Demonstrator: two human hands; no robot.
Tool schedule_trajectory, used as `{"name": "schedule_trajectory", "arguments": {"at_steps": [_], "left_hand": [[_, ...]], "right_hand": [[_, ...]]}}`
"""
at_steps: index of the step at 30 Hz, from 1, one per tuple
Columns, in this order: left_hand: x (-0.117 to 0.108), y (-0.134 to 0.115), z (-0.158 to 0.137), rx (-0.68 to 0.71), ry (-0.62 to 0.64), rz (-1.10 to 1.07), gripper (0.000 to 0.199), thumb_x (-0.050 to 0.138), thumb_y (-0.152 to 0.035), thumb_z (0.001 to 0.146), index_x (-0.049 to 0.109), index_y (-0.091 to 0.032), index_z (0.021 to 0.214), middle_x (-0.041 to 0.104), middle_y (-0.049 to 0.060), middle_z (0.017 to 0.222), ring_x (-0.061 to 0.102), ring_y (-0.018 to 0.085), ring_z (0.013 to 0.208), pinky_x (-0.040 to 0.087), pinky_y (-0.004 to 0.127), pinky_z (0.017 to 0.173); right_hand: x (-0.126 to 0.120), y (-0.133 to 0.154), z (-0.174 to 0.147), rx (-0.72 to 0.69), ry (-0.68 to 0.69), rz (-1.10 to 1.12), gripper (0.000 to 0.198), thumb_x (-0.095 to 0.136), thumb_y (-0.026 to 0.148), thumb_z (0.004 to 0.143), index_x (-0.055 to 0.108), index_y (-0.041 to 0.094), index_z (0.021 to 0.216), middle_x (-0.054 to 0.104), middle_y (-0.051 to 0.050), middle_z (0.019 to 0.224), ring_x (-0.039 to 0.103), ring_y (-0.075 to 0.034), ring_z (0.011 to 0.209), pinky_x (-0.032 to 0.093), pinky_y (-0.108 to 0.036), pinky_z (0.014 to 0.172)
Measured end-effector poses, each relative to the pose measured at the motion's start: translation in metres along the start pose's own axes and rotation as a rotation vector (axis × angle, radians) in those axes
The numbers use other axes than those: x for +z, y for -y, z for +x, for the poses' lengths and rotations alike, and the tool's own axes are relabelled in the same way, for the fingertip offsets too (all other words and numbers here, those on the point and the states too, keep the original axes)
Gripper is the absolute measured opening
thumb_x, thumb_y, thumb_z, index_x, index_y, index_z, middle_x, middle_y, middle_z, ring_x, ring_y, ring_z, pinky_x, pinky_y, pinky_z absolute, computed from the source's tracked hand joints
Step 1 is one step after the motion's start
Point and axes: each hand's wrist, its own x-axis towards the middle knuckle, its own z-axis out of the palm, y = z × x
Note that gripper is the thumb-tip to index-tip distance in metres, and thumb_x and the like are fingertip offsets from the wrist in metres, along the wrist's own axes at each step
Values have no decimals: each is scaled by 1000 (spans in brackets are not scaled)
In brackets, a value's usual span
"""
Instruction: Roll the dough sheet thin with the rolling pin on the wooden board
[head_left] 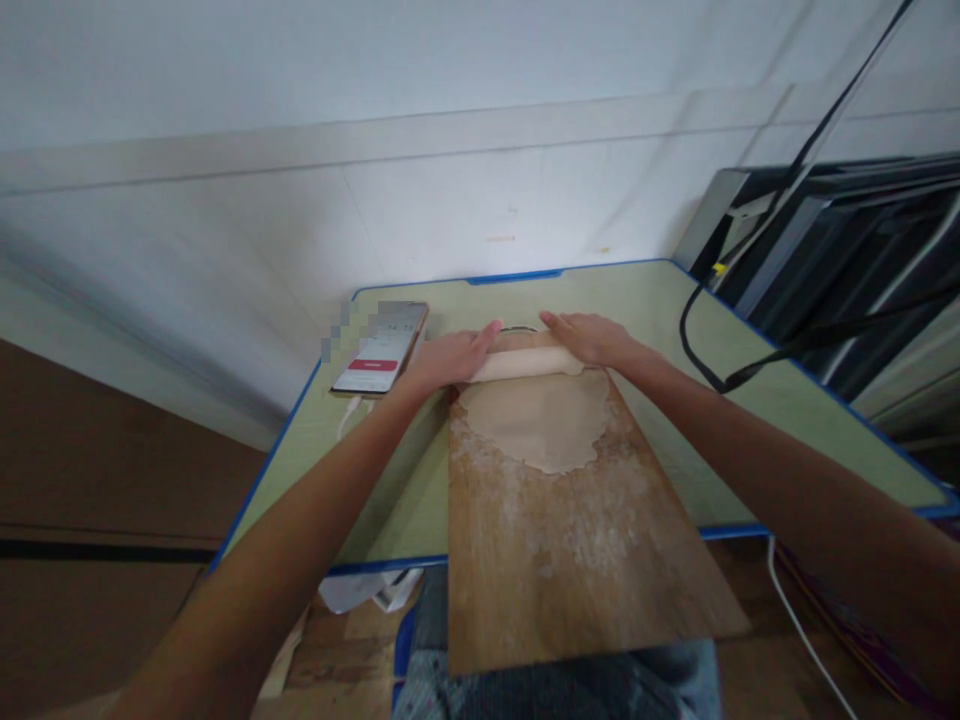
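Observation:
A thin, pale sheet of dough (544, 420) with ragged edges lies on the far part of a floured wooden board (585, 570). Across its far edge runs a pale rolling pin (525, 363), which seems to have dough wrapped round it. My left hand (461, 357) is over the pin's left end, and my right hand (589, 338) covers the right end. Both thumbs point inward; the fingers curve over the ends and are partly hidden. The board's near end juts past the table edge above my lap.
The board rests on a pale green table (637, 290) with a blue rim. A phone (382, 350) with a white cable stands left of my left hand. Black and white cords (724, 380) hang over the table's right side, beside dark stacked panels (847, 240). A white wall (450, 200) rises behind.

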Motion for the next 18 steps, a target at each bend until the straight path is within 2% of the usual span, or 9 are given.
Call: {"name": "schedule_trajectory", "arguments": {"at_steps": [3, 6, 10, 14, 16, 18], "left_hand": [[1, -6, -19, 54, -33, -5, 63, 10, -49, 97, 62, -19, 115, 65, 10, 120, 58, 23, 114, 43, 35, 94], [4, -13, -45, 87, -90, 0, 56, 14, -46, 98, 61, -23, 115, 58, 6, 130, 53, 22, 121, 42, 35, 97], [9, -25, -82, 140, -161, 33, 50, 21, -42, 98, 54, -17, 126, 55, 9, 133, 52, 24, 121, 39, 39, 101], [21, -33, -117, 187, -236, 108, 56, 33, -46, 95, 41, -12, 137, 41, 14, 145, 36, 31, 133, 25, 50, 109], [27, -34, -128, 214, -251, 127, 59, 38, -47, 92, 38, -12, 140, 33, 15, 149, 28, 34, 137, 21, 53, 110], [29, -34, -131, 233, -251, 129, 60, 39, -47, 92, 35, -12, 141, 31, 14, 150, 27, 33, 138, 20, 54, 110]], "right_hand": [[-5, 7, -18, -10, 14, 0, 67, 10, 53, 95, 65, 20, 113, 67, -12, 116, 63, -26, 105, 47, -39, 85], [-9, 17, -43, -39, -12, -11, 56, 17, 47, 97, 63, 24, 116, 62, -8, 125, 55, -23, 117, 44, -38, 93], [-7, 28, -82, -73, -98, -37, 51, 23, 44, 97, 59, 19, 123, 58, -10, 130, 51, -25, 123, 41, -41, 98], [2, 31, -118, -193, -283, -110, 51, 26, 42, 97, 52, 13, 130, 54, -15, 134, 48, -27, 125, 33, -49, 105], [6, 31, -130, -231, -323, -127, 50, 27, 42, 97, 49, 13, 132, 50, -15, 138, 45, -27, 127, 31, -51, 106], [8, 30, -135, -245, -339, -121, 50, 27, 42, 97, 47, 15, 134, 46, -13, 142, 41, -26, 131, 29, -51, 107]]}}
